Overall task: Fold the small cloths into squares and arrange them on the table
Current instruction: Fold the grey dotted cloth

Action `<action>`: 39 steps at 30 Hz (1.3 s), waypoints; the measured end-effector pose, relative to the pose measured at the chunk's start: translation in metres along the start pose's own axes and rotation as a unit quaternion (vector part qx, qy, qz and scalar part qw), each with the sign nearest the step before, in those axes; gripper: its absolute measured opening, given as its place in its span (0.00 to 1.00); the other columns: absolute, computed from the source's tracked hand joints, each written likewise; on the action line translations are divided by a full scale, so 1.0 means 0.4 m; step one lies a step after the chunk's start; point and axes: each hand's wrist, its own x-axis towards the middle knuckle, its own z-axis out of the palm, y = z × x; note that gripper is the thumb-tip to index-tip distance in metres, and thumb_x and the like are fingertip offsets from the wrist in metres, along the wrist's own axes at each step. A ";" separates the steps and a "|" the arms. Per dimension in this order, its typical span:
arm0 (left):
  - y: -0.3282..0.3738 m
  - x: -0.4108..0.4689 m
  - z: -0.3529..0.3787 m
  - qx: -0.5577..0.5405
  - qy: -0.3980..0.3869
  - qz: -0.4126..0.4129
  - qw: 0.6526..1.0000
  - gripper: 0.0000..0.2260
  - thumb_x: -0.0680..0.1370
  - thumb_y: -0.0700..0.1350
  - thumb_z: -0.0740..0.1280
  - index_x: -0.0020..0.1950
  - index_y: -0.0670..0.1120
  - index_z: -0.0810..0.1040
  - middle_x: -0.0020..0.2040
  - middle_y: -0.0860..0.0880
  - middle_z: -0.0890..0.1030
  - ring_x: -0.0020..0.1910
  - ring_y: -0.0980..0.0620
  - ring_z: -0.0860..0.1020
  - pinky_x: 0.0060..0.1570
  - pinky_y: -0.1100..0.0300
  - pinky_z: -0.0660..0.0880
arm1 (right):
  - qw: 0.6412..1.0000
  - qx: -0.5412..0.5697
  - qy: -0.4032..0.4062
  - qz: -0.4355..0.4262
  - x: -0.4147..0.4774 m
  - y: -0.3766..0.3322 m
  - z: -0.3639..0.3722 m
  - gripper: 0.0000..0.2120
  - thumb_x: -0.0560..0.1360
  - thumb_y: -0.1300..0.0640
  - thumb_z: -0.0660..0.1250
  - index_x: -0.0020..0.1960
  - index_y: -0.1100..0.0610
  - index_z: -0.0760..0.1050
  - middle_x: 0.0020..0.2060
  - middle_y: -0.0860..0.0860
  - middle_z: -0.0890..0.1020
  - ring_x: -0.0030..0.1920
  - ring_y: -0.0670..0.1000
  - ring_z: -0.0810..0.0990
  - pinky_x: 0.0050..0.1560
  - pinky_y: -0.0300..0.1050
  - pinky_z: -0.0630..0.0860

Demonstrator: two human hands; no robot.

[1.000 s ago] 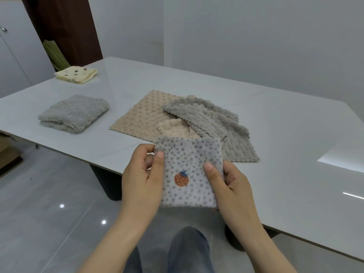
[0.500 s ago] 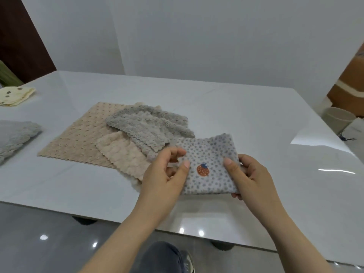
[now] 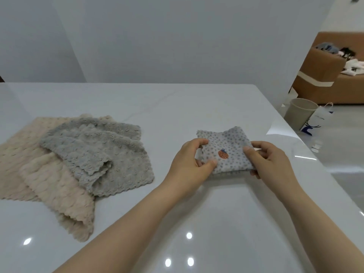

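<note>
White and glossy, the bench (image 3: pixel 177 107) fills most of the view below a plain pale wall. Toward its right side is the folded grey dotted cloth (image 3: pixel 230 140), a rough square with a small orange strawberry print facing up. Its near edge is at the bench surface or just above it; I cannot tell whether it rests there. The left hand (image 3: pixel 189 162) pinches the cloth's left edge, thumb and fingers curled round it. The right hand (image 3: pixel 269 158) grips the right edge, with the thumb pressed on the top face and the fingers tucked underneath. Both bare forearms reach in from the bottom of the view.

Well apart to the left lies an unfolded heap. Fluffy grey cloths (image 3: pixel 102 150) with scalloped edges lie crumpled over beige cloths (image 3: pixel 49 180), one of which trails toward the near edge.

Off the bench to the right, a beige bin (image 3: pixel 300 115) stands on the floor beside a white paper bag (image 3: pixel 317 123) with a blue deer print. Behind them is a cardboard box (image 3: pixel 319 69) with a white stripe, with fabric heaped inside.
</note>
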 end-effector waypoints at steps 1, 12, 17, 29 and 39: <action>0.005 0.021 0.015 0.005 -0.006 0.002 1.000 0.21 0.75 0.49 0.68 0.67 0.55 0.68 0.66 0.57 0.70 0.43 0.50 0.81 0.47 0.62 0.76 | 1.000 -0.007 0.006 -0.001 0.020 0.010 -0.011 0.11 0.77 0.53 0.66 0.56 0.57 0.77 0.30 0.51 0.80 0.22 0.41 0.74 0.28 0.36 0.70; 0.038 0.197 0.125 0.034 -0.056 -0.008 0.998 0.26 0.74 0.48 0.69 0.71 0.49 0.66 0.68 0.49 0.68 0.53 0.43 0.79 0.56 0.47 0.77 | 0.997 -0.054 0.046 0.018 0.176 0.088 -0.072 0.12 0.77 0.51 0.66 0.56 0.56 0.76 0.41 0.54 0.83 0.35 0.51 0.79 0.40 0.44 0.74; 0.022 0.226 0.140 0.043 -0.061 -0.012 0.997 0.26 0.74 0.50 0.68 0.70 0.49 0.66 0.68 0.50 0.68 0.52 0.43 0.80 0.56 0.46 0.77 | 0.995 -0.084 0.059 0.017 0.191 0.107 -0.069 0.16 0.76 0.50 0.66 0.60 0.56 0.75 0.42 0.50 0.81 0.45 0.53 0.80 0.46 0.44 0.70; 0.018 0.246 0.158 0.138 -0.069 0.013 0.988 0.27 0.75 0.54 0.67 0.72 0.51 0.65 0.70 0.52 0.69 0.66 0.50 0.72 0.64 0.55 0.70 | 0.986 -0.116 0.120 -0.001 0.171 0.117 -0.074 0.14 0.75 0.58 0.68 0.60 0.56 0.75 0.45 0.50 0.79 0.46 0.52 0.76 0.47 0.41 0.64; 0.017 0.226 0.160 0.154 -0.040 0.026 0.987 0.25 0.76 0.54 0.66 0.72 0.52 0.67 0.71 0.51 0.67 0.69 0.51 0.68 0.64 0.60 0.64 | 0.975 -0.142 0.172 -0.020 0.167 0.124 -0.067 0.12 0.75 0.55 0.67 0.57 0.57 0.76 0.49 0.54 0.80 0.49 0.50 0.73 0.48 0.41 0.64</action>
